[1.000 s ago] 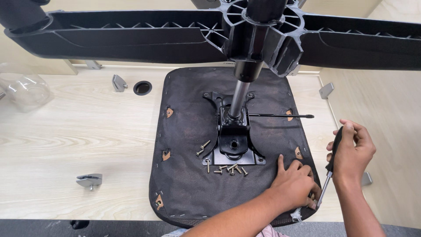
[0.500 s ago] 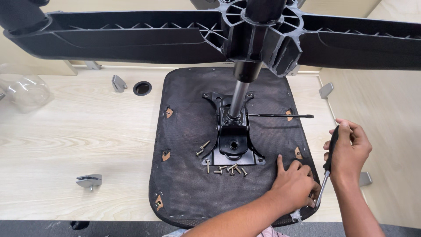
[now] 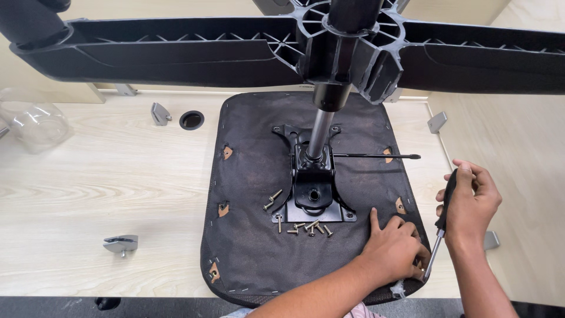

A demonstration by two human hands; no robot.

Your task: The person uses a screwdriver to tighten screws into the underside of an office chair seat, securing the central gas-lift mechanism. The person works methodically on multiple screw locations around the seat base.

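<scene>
An upturned black chair seat [image 3: 253, 247] lies on a light wooden table [image 3: 106, 194], its metal tilt plate [image 3: 313, 197] and gas column [image 3: 318, 132] pointing up to the black star base [image 3: 176, 53] overhead. My left hand [image 3: 393, 247] presses on the seat's near right corner, fingers spread by a hole. My right hand [image 3: 468, 203] grips a black-handled screwdriver [image 3: 441, 227], its tip down at that corner beside my left fingers. Several loose screws [image 3: 309, 227] lie in front of the plate.
A thin black lever [image 3: 376, 156] sticks out right from the plate. Small metal brackets [image 3: 120, 243] [image 3: 159, 113] [image 3: 436, 122] [image 3: 491, 239] lie on the table. A round cable hole [image 3: 191, 120] is at the back, clear plastic wrap [image 3: 35, 121] at far left.
My right hand with the screwdriver has shifted slightly left and down toward the seat's corner. My left hand stays in place.
</scene>
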